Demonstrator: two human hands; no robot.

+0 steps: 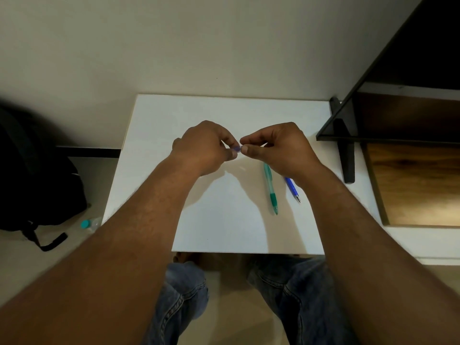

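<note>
Above the middle of the white table (224, 220), my left hand (206, 148) and my right hand (276, 145) meet fingertip to fingertip. Both pinch a small purple-blue piece (236, 148), of which only a sliver shows between the fingers; what it is stays hidden. A green pen (271, 189) lies on the table just below my right hand, tip toward me. A blue pen (293, 190) lies to its right, its upper end hidden under my right wrist.
A black shelf frame with a wooden panel (410, 158) stands at the table's right, one black leg (346, 155) resting on the tabletop. A black backpack (32, 175) and a capped bottle (89, 224) lie on the floor at left. My knees (249, 295) show below the table's near edge.
</note>
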